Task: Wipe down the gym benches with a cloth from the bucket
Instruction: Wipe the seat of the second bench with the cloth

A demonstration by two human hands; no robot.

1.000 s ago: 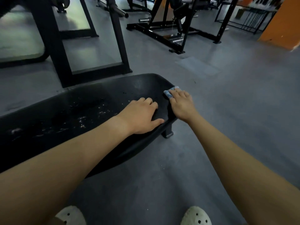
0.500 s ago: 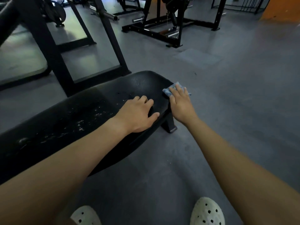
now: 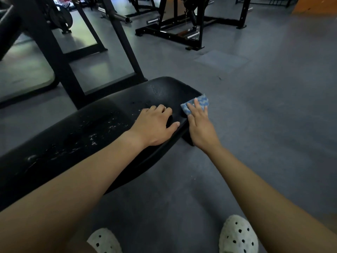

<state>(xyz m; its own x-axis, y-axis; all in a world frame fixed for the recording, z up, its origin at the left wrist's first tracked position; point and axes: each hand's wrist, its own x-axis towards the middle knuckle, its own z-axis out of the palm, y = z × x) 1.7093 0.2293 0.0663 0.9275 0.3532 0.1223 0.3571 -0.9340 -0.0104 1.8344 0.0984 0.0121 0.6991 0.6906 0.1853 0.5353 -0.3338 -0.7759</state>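
Observation:
A long black padded gym bench [image 3: 76, 143] runs from the lower left to the centre, its top speckled with white cracks. At its right end lies a blue-and-white patterned cloth [image 3: 201, 102]. My right hand [image 3: 199, 125] presses the cloth against the bench's end edge with straight fingers. On the bench top beside it rests my left hand [image 3: 155, 125], fingers bent at the knuckles and thumb stretched along the near edge. No bucket is in view.
A black steel rack frame [image 3: 54, 57] stands right behind the bench. Further back stands a black weight machine [image 3: 182, 31] with chrome pegs, and a barbell [image 3: 116, 16] lies at the back left. Grey rubber floor [image 3: 264, 115] spreads to the right. My white clogs [image 3: 238, 236] are below.
My right hand has slid the cloth a little further out along the bench's end, showing more cloth. The left hand stays put. The view has tilted down.

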